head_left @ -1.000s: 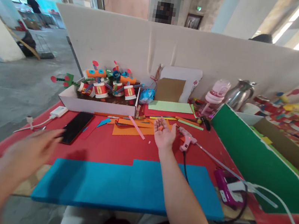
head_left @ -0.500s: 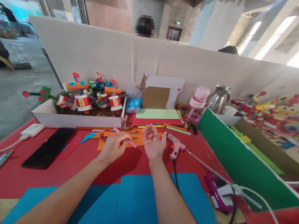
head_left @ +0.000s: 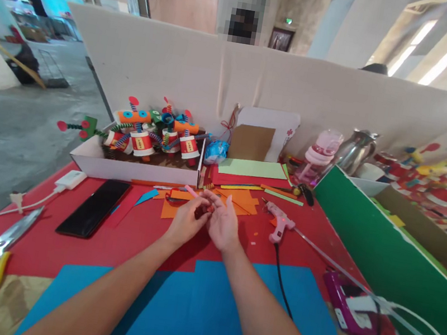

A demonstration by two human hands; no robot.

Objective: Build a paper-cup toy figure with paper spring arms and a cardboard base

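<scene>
My left hand (head_left: 187,221) is closed, with a thin pink stick (head_left: 191,190) poking out above its fingers. The stick's exact kind is unclear. Close against it, my right hand (head_left: 223,227) lies palm up with its fingers stretched out. A tiny orange piece (head_left: 211,209) shows between the two hands, partly covered by the fingers. Orange paper (head_left: 239,199) lies on the red tabletop (head_left: 143,245) behind them. A pink glue gun (head_left: 280,222) rests to the right of my right hand. Small orange scraps (head_left: 255,235) lie between that hand and the glue gun.
Paper-cup figures (head_left: 142,144) fill a white box (head_left: 133,172) at back left. A phone (head_left: 93,209) and large shears (head_left: 3,243) lie left. Blue board (head_left: 221,314) lies under my forearms. A green-sided box (head_left: 376,248) and purple device (head_left: 348,306) stand right, with cables.
My two hands have come together, and the right palm has tilted toward the left hand. The view has swung a little left. The small orange scraps on the table now show.
</scene>
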